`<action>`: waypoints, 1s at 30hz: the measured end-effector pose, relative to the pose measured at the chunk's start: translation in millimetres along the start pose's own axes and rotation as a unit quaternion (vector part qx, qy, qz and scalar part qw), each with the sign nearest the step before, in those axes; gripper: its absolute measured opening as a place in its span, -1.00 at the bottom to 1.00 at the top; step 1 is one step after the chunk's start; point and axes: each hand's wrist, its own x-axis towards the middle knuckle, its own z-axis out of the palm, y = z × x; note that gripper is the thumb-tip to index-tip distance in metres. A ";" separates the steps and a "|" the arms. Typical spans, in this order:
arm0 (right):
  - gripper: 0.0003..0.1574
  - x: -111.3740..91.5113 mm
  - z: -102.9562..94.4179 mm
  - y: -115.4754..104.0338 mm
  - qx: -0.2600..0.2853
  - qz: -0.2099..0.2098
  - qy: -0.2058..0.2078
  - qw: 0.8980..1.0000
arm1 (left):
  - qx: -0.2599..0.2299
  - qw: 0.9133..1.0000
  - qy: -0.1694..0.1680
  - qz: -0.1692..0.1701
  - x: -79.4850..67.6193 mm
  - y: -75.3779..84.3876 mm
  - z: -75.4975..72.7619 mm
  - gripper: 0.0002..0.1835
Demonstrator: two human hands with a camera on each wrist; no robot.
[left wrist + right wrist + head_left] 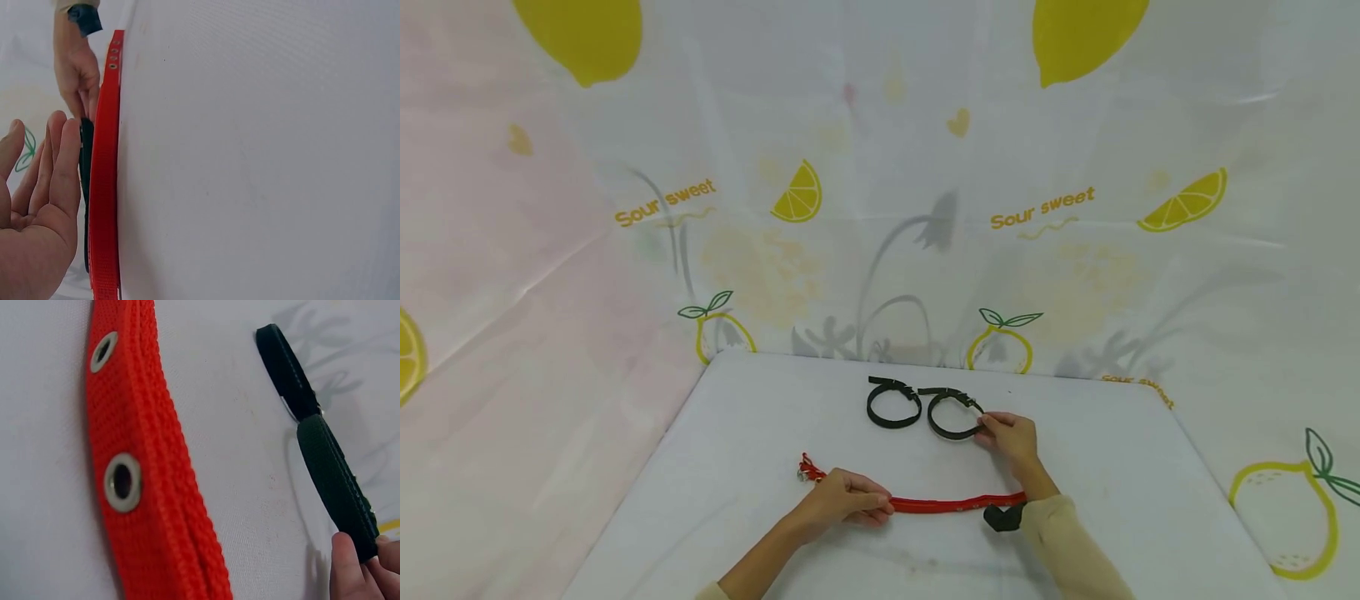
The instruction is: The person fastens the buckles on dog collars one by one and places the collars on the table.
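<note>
In the head view my right hand (1011, 437) pinches the edge of a dark buckled collar (951, 435), which is curled into a ring on the table. The right wrist view shows my fingertips (349, 565) on this collar's dark green webbing. A second dark ring-shaped collar (891, 422) lies just left of it. Nearer me, a red strap (955, 505) with metal eyelets is stretched out sideways, red cords and a small bell at its left end. Above its left part is my left hand (848, 498); the left wrist view shows its fingers fairly straight, thumb apart, holding nothing.
A white table (760, 408) carries everything. Behind it and at both sides hangs a pale cloth (880, 275) with lemon prints. A dark piece (1002, 518) is fixed at my right wrist, close to the red strap's right end.
</note>
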 end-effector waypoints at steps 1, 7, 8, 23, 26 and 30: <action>-0.65 0.7 1.2 0.0 0.003 -0.001 0.002 1.000 | 0.000 1.000 0.000 -0.001 -0.1 -0.2 0.4 -0.72; -0.63 3.2 4.6 1.2 0.001 -0.004 0.007 1.000 | 0.003 1.000 0.001 -0.002 -0.6 -0.9 1.9 -0.74; -0.62 3.6 4.3 2.2 -0.009 -0.006 0.009 1.000 | 0.003 1.000 0.001 -0.002 -0.7 -1.0 1.9 -0.74; -0.51 -11.3 -0.2 0.8 -0.186 -0.086 0.012 0.979 | 0.005 1.000 0.002 -0.002 -1.6 0.5 2.9 -0.73; -0.54 -14.4 -5.3 -0.5 -0.199 -0.097 0.013 0.975 | 0.005 1.000 0.000 0.002 -1.7 1.7 1.4 -0.74; -0.58 -18.5 -15.5 -4.3 -0.210 -0.100 0.004 0.972 | 0.008 1.000 -0.005 0.016 -2.2 2.9 -4.7 -0.69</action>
